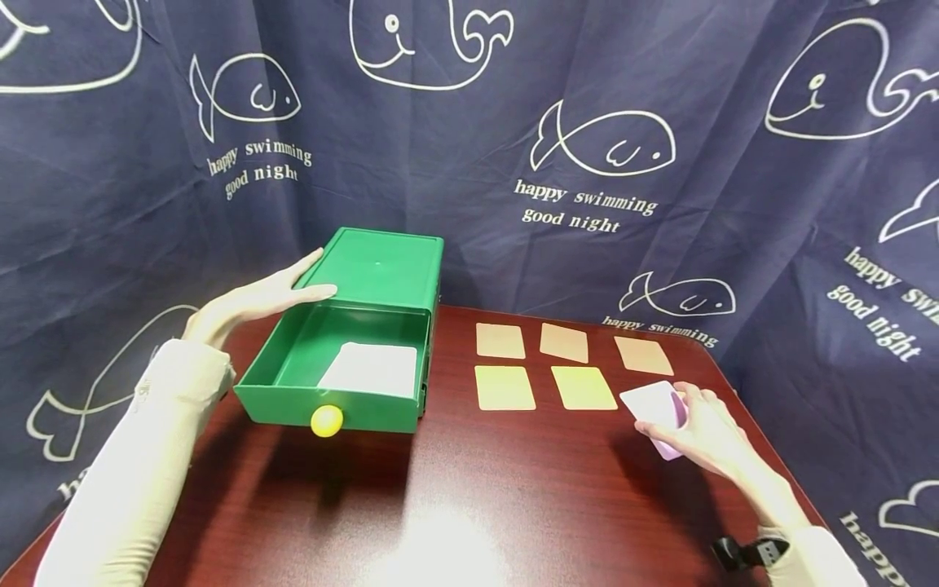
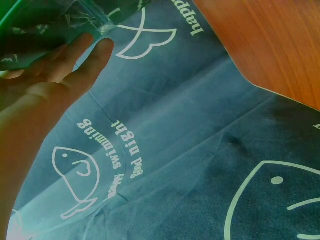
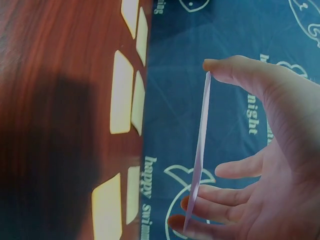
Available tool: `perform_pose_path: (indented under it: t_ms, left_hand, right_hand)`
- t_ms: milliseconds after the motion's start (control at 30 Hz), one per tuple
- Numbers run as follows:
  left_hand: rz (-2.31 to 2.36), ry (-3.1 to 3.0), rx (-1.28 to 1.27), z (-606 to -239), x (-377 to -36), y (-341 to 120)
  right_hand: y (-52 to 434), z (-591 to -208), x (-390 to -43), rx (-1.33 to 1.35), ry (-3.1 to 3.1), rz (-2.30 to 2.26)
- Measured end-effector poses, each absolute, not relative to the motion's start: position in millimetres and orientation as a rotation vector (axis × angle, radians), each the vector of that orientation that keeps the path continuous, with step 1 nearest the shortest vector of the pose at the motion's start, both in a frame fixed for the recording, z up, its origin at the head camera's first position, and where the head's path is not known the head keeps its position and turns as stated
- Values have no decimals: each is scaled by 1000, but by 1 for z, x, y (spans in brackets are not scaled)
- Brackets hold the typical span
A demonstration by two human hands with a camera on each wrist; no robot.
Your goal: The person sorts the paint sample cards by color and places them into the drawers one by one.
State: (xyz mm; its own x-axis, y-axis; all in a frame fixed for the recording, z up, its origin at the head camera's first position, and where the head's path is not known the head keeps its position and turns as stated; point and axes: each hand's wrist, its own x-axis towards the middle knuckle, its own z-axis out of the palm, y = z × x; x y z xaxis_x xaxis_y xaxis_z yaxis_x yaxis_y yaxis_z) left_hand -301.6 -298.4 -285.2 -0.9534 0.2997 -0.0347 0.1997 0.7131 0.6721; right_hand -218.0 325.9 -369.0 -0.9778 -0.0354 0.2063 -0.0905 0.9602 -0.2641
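Observation:
A green box (image 1: pixel 381 265) stands at left with its drawer (image 1: pixel 286 399) pulled out; the drawer has a yellow round knob (image 1: pixel 327 421). White cards (image 1: pixel 370 369) lie inside it. My left hand (image 1: pixel 257 297) rests at the box's left top edge, fingers and thumb extended. Over the right side of the table, my right hand (image 1: pixel 704 428) holds a light purple card (image 1: pixel 656 408) by its edges, between thumb and fingers. In the right wrist view this card (image 3: pixel 201 145) appears edge-on, tilted, above the table.
On the dark red table (image 1: pixel 528 489), peach cards (image 1: pixel 500 341) form a back row. Yellow cards (image 1: pixel 504 387) lie in a row before them; the rightmost is mostly hidden by my right hand. A dark blue curtain (image 1: pixel 469 163) with white fish drawings hangs close behind and beside the table.

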Motion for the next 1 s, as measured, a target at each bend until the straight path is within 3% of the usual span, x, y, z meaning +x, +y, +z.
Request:
perform_pose_path:
  t_ms: [1000]
  left_hand:
    - [1034, 2779, 423, -281, -304, -298]
  right_hand:
    - [236, -319, -251, 584, -2793, 544]
